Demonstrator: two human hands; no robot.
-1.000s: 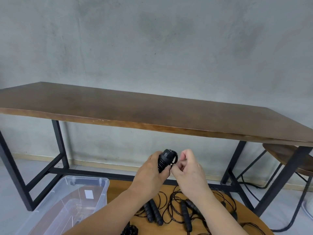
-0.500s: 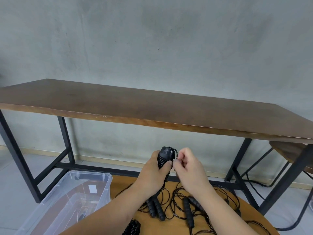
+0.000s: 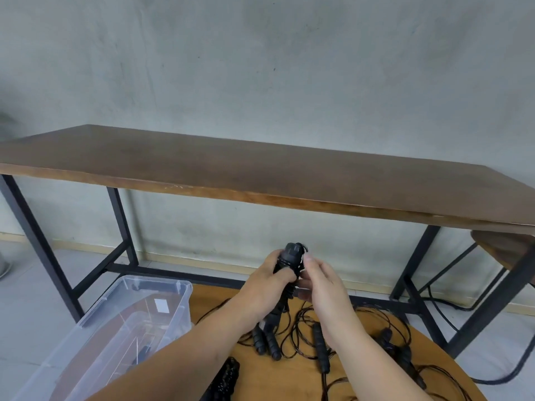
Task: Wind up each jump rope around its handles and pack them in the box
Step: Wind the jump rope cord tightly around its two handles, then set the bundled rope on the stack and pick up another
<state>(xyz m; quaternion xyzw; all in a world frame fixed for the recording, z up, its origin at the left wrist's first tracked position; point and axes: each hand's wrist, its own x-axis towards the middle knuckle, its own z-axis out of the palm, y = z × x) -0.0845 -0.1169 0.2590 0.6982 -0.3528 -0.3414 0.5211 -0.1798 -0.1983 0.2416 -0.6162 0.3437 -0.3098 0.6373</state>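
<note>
While the view has swung a bit since a second ago, here's how it looks:

Change: both hands sit lower and further right in view than a second ago, the long dark surface [image 3: 260, 175] sits higher, and more of the box shows. Right thumb is now up by the handle top rather than pinching beside it.

Left grip: left hand [image 3: 267, 285] is wrapped around the wound jump rope [image 3: 291, 257], thumb across the front, holding it upright.

Right grip: right hand [image 3: 321, 280] is just right of the bundle, fingers curled, pinching at the cord against the handles. Can't make out the cord end itself.

Held rope look: black ribbed handles side by side, thin dark cord coiled round them, round cap poking out above the left hand.

Loose ropes: below both hands, black handles and tangled cord [image 3: 318, 342] spread on the round wooden surface [image 3: 254, 369].

Wound bundle: another black one [image 3: 225, 377] lies below the left forearm.

Box: clear plastic box [image 3: 139, 308], down-left of the left hand, white label on its wall. Contents hard to make out.
</note>
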